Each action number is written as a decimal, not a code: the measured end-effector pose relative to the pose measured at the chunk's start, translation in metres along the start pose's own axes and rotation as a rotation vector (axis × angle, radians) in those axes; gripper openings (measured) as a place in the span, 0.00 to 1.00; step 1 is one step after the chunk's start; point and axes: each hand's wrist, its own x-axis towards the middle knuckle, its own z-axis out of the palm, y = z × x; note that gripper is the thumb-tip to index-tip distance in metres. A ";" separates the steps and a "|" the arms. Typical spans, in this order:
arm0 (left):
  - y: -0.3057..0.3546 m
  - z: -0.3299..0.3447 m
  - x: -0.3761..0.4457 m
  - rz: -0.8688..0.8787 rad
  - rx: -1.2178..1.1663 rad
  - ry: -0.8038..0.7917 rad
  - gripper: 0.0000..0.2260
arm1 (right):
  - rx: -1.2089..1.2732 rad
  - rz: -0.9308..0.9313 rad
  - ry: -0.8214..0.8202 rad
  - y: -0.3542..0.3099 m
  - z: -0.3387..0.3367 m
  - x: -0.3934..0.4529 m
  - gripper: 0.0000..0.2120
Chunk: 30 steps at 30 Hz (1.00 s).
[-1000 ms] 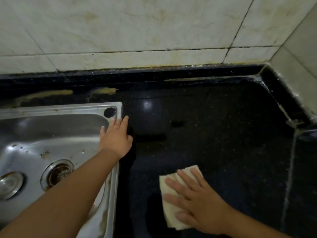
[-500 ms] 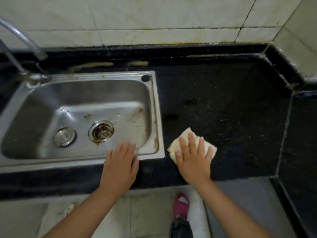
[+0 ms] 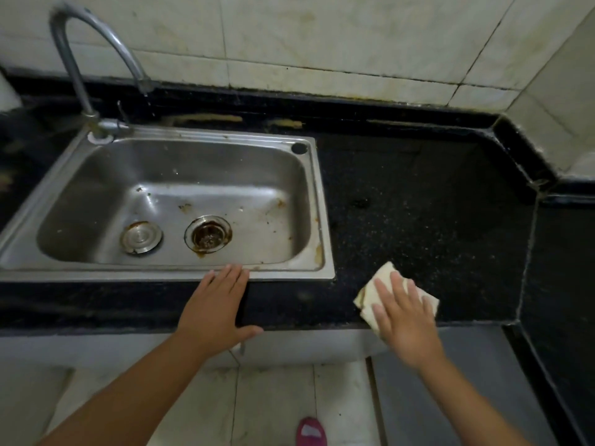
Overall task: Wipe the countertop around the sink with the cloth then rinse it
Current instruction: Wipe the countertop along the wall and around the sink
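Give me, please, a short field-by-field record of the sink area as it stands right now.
left hand: flat on the counter edge, fingertips at the sink rim
right hand: open, pressing the cloth down
cloth: folded, on the counter right of the sink
sink: stained, no standing water seen
tap: arched over the sink
counter: dark, speckled

One sink (image 3: 317, 201), one faucet (image 3: 77, 69), one cloth (image 3: 380, 288), two hands, left hand (image 3: 215, 309), right hand (image 3: 404, 320), one pink shoe (image 3: 310, 431)
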 end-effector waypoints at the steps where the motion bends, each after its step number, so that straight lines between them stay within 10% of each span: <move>1: -0.001 0.001 0.000 0.003 -0.017 0.012 0.43 | 0.030 0.059 0.032 0.009 -0.004 0.001 0.43; 4: 0.001 0.002 0.002 -0.001 -0.043 -0.004 0.43 | 0.049 0.175 0.084 0.001 -0.006 -0.001 0.24; 16: -0.003 0.001 0.002 0.035 -0.105 0.034 0.43 | 0.070 -0.150 0.246 -0.155 0.050 -0.018 0.25; 30: -0.089 0.041 -0.049 -0.091 -0.063 0.341 0.39 | -0.122 -0.402 0.211 -0.087 0.029 -0.011 0.24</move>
